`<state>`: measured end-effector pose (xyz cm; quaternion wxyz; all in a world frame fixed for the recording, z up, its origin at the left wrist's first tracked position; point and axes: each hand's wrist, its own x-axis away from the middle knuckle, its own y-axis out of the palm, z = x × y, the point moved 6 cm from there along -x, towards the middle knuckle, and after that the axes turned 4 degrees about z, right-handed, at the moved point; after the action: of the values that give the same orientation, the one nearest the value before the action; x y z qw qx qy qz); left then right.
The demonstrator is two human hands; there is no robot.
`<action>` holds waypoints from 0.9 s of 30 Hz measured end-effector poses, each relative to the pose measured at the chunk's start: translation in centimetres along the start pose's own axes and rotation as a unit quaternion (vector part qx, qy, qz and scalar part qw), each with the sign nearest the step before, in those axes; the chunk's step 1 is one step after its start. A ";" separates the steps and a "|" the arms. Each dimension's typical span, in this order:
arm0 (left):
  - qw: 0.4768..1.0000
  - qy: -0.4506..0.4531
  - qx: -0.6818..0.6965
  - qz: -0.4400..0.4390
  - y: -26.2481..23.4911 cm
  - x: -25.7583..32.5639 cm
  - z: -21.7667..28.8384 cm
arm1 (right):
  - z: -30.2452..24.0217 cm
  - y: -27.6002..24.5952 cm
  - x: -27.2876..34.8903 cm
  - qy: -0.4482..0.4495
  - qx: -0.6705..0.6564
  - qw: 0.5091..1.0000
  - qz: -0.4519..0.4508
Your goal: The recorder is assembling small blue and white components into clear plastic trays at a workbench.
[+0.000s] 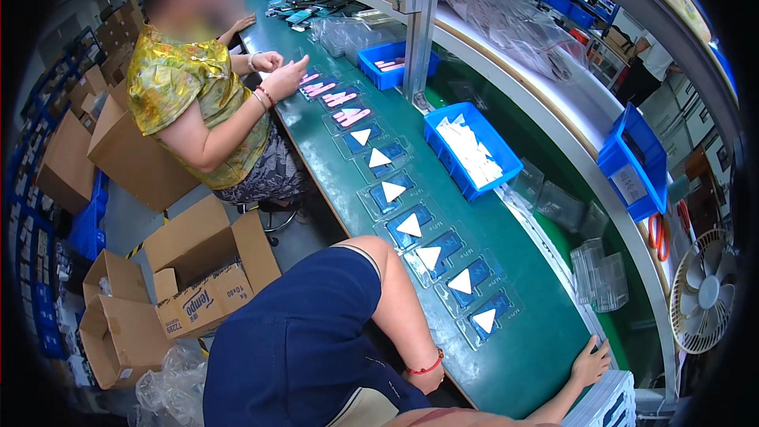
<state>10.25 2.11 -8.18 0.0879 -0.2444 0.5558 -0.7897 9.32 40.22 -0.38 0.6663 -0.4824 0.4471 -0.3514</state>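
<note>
My left hand (428,379), with a red cord bracelet at the wrist, is low by the near edge of the green table. Its fingers are mostly hidden. On the right, my right hand (591,361) rests with fingers apart on the table's far edge, next to a white stack of flat pieces (607,405). It holds nothing I can see. A row of clear plastic trays with dark blue rectangular pieces runs along the table. White triangles lie on several; the nearest white triangle (484,320) lies between my hands. Farther trays carry pink strips (348,116).
A co-worker (198,111) in a yellow patterned top sits at the left, hands over the far trays. A blue bin (473,150) holds white pieces; another blue bin (395,63) holds pink ones. Cardboard boxes (209,269) stand left. A fan (704,292) is at the right.
</note>
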 end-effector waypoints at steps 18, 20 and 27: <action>0.999 -0.019 0.049 0.013 -0.1 0.2 -0.1 | 3.6 1.6 -2.5 -0.002 -0.122 0.985 0.118; 0.998 -0.023 0.053 0.016 -0.3 0.3 -0.1 | 3.7 2.0 -2.5 0.002 -0.117 0.987 0.106; 0.999 -0.017 0.036 0.013 -0.8 0.7 0.0 | 3.9 2.2 -2.7 -0.018 -0.131 0.983 0.131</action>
<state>9.75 2.07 -7.20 0.1167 -0.2474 0.5288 -0.8035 12.14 44.59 -1.24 0.6458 -0.5087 0.5364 -0.1908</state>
